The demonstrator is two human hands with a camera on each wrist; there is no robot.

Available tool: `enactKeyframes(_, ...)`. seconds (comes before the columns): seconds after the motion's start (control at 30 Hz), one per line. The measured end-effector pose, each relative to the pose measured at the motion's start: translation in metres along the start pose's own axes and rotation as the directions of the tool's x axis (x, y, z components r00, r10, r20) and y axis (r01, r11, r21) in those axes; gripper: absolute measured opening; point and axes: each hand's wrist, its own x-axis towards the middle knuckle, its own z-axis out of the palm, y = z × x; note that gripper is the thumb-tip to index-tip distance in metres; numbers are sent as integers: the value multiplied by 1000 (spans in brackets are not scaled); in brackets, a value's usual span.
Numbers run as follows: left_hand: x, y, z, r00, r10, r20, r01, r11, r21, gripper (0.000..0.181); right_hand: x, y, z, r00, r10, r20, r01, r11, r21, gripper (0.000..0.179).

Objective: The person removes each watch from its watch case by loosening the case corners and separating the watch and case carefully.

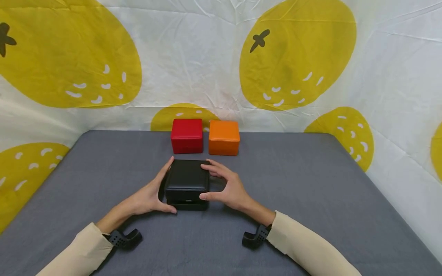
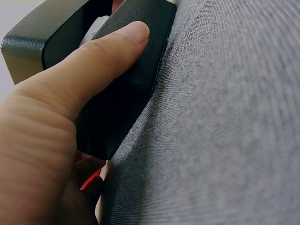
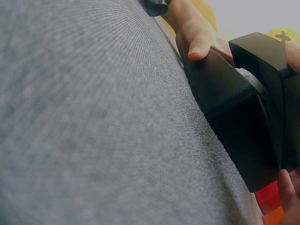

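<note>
A black hinged box stands in the middle of the table, its lid slightly raised off its base. My left hand grips the base from the left, thumb on its front side, the other fingers round toward the back. On the right, my right hand holds the lid, thumb at the front corner and fingertips at the rear edge. Through the gap between lid and base, the left wrist view shows a pale lining or item; its kind is mostly hidden.
Behind the black box, a red box and an orange box stand side by side, both with lids down. Grey cloth covers the table. A white curtain with yellow fruit prints hangs around its back and sides.
</note>
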Motion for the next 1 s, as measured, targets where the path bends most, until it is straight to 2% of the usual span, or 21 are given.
enactKeyframes(0.3, 0, 1, 0, 1000, -16, 18, 16, 1000, 15, 136, 1, 0, 1, 1000, 2, -23, -1, 998, 67, 67)
enactKeyframes(0.37, 0, 1, 0, 1000, -15, 19, 15, 1000, 27, 137, 1, -10, 0, 1000, 13, -23, -11, 995, 95, 66)
enactKeyframes(0.53, 0, -2, 1, 1000, -10, 20, 9, 999, 39, 137, 1, -15, 0, 999, 29, -32, -25, 993, 114, 63)
enactKeyframes(0.6, 0, -3, 1, 1000, -4, 19, 3, 999, 37, 137, 1, -13, 1, 999, 13, -40, -8, 992, 130, 61)
enactKeyframes(0.77, -1, -4, 2, 1000, 2, 22, -3, 1000, 26, 136, -2, -35, -1, 999, 11, -44, -4, 988, 157, 54)
enactKeyframes(1.0, 1, -4, 2, 1000, 11, 17, -11, 999, 38, 135, -1, -37, -1, 998, -7, -64, 17, 988, 152, 49)
